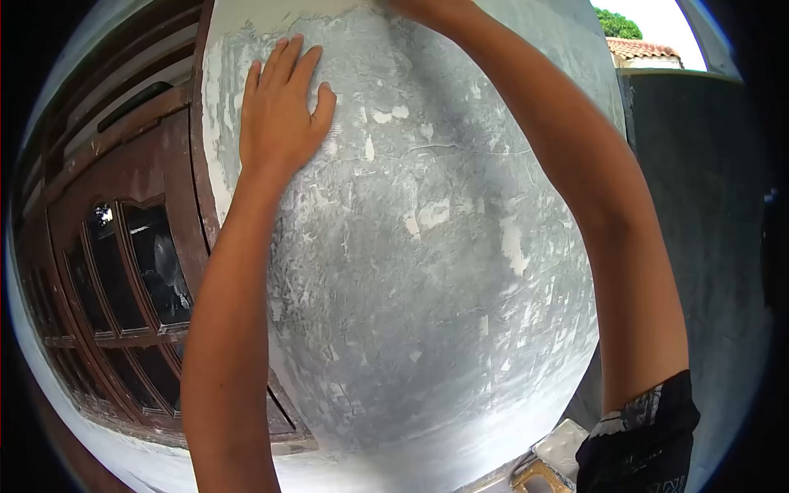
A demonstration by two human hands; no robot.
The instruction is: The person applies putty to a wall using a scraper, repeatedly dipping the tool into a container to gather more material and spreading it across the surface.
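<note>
My left hand (283, 115) lies flat on the upper left of a grey, scraped wall (394, 287), its fingers spread and pointing up. Nothing shows in it. High at the top edge of the view is my right hand (423, 6), cut off by the frame, so its fingers and anything they hold are mostly hidden. White patches and a thin crack mark the wall surface between my two arms. Paler old coating shows along the wall's upper left edge.
To the left stands a brown wooden door (123, 172) with glass panes. A dark panel (699, 205) is at the right, with a tiled roof (641, 49) and a tree beyond. Low at the right, near my sleeve, sit a pale object (561, 446) and a yellowish one (538, 476).
</note>
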